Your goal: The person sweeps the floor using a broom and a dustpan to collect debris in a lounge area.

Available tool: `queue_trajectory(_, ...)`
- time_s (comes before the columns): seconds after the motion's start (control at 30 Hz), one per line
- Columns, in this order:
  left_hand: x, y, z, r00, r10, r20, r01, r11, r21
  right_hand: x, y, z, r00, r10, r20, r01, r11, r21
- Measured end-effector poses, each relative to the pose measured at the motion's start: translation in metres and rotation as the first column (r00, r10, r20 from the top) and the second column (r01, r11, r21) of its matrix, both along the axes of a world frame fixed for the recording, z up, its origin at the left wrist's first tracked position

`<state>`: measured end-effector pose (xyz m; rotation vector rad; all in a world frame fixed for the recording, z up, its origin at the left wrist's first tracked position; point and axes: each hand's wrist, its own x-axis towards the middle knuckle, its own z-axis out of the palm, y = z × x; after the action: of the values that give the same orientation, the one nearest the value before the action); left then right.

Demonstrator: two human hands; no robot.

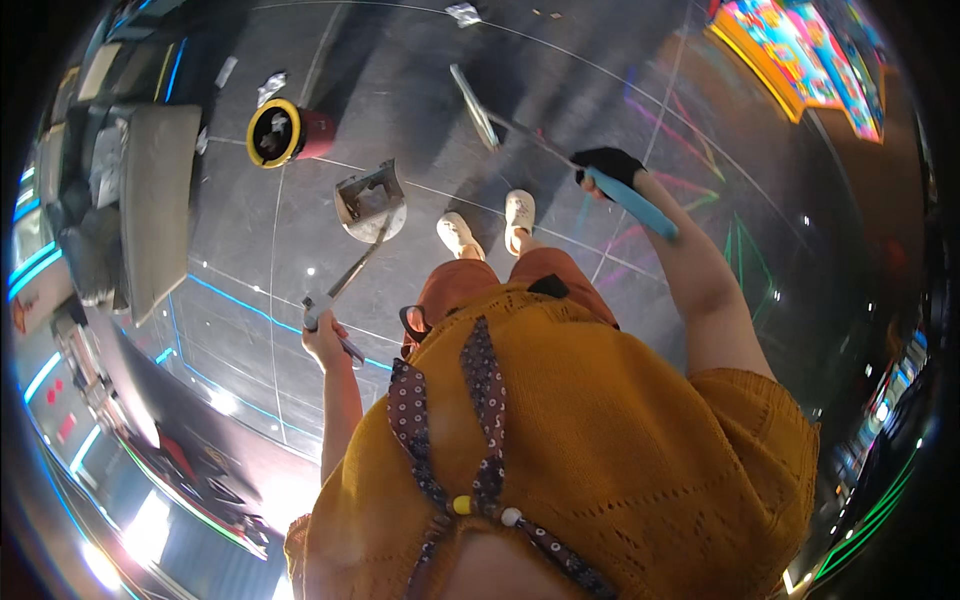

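Observation:
My left hand (328, 343) is closed around the handle of a long-handled dustpan (371, 202), whose pan rests on the dark tiled floor left of my feet. Something dark lies inside the pan, too unclear to name. On the other side, my right hand (609, 174), in a black fingerless glove or wrap, grips the blue handle (634, 202) of a long thin pole. At the pole's far end a narrow pale head (474, 109), of a broom or squeegee, is over the floor ahead of my feet.
A red bin with a yellow rim (271, 162) stands at the upper left, holding some litter. Crumpled silvery wrappers (271, 88) and another wrapper (464, 13) lie on the floor. A grey padded seat (159, 210) is at the left. A brightly lit game cabinet (787, 60) stands at the upper right.

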<state>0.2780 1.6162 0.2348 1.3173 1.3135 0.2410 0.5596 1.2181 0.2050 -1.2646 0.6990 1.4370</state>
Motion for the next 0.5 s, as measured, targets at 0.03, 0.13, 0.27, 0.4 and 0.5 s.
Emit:
queue_trajectory(0.03,0.014,-0.002,-0.002,1.0,-0.016,-0.012,0.016,1.0,0.004,0.002,-0.006,-0.002,0.999,-0.007,-0.033,0.01,0.997,0.075)
queue_trajectory(0.13,0.042,0.001,-0.002,0.999,-0.025,-0.024,0.024,0.999,-0.034,-0.031,-0.019,0.011,0.956,-0.216,0.197,0.232,0.971,-0.062)
queue_trajectory(0.27,0.077,0.012,-0.003,1.0,-0.019,0.004,0.02,0.995,-0.101,-0.093,-0.077,0.041,0.872,-0.406,0.274,0.44,0.895,-0.072)
queue_trajectory(0.4,0.119,0.026,-0.006,0.998,-0.054,0.02,0.055,0.994,-0.099,-0.154,-0.113,0.065,0.793,-0.54,0.284,0.592,0.793,-0.145)
queue_trajectory(0.5,0.153,0.031,-0.003,0.992,-0.119,0.035,0.122,0.985,-0.124,-0.206,-0.149,0.042,0.584,-0.801,0.131,0.811,0.574,-0.111)
